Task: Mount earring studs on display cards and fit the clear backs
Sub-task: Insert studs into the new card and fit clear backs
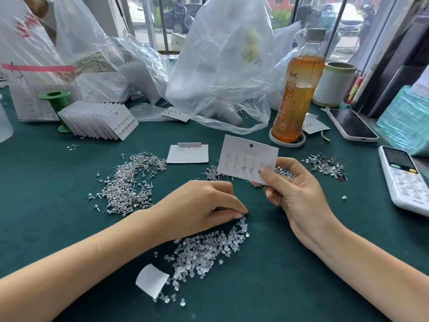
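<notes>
The table is dark green. The card is white with tiny grey print. The backs are clear, the studs silver. The bottle holds orange drink.

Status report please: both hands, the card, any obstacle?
Right hand holds studded card. Left hand pinching at clear backs. Nothing blocking.

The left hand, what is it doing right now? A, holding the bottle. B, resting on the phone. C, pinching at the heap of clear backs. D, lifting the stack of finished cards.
C: the left hand has its fingertips down at the top edge of the clear backs on the green table, while the right hand holds the card.
</notes>
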The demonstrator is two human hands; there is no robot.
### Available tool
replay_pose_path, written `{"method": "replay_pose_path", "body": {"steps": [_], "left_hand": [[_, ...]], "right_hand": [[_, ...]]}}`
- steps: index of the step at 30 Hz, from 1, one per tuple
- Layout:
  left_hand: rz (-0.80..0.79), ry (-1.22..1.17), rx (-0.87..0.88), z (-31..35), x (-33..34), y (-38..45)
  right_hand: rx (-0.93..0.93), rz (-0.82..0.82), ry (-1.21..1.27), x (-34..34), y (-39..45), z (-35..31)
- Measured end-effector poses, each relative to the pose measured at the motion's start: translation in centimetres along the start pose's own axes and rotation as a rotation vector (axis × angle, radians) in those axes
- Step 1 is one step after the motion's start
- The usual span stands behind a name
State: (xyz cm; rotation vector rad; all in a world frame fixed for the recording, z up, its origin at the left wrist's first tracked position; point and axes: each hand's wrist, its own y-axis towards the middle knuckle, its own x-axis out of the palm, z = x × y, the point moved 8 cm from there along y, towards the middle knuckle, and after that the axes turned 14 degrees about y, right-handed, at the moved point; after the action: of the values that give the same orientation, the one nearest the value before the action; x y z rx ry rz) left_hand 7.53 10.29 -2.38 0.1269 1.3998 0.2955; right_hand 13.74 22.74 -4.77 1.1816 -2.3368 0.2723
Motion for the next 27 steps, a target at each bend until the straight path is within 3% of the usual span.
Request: {"method": "replay_pose_path", "body": {"steps": [6,11,16,19,21,23,27], "left_hand": [[0.105,-0.017,-0.017,-0.3,0.0,0.0],[0.255,-0.237,-0.284,-3.6,-0.9,-1.1],[0.257,-0.502,-0.503,-6.3,-1.0,-1.9],[0.282,-0.768,-0.604,-7.2,-1.0,-2.1],[0.263,-0.948,-0.639,-7.1,-0.8,-2.2],[0.223,-1.008,-0.612,-6.7,-0.7,-2.1],[0.095,-0.898,-0.463,-4.2,-0.9,-1.9]], "right_hand": [[-0.010,0.012,0.023,0.1,-0.1,-0.2],[-0.142,-0.012,-0.121,0.6,-0.9,-1.2],[-0.466,-0.109,-0.319,1.9,-2.6,-3.4],[-0.879,-0.375,-0.721,4.5,-5.1,-4.5],[-1.057,-0.609,-0.913,6.0,-6.8,-3.6],[-1.184,-0.720,-1.077,6.8,-7.8,-2.8],[-1.334,-0.742,-1.277,7.4,-8.5,-2.2]]}}
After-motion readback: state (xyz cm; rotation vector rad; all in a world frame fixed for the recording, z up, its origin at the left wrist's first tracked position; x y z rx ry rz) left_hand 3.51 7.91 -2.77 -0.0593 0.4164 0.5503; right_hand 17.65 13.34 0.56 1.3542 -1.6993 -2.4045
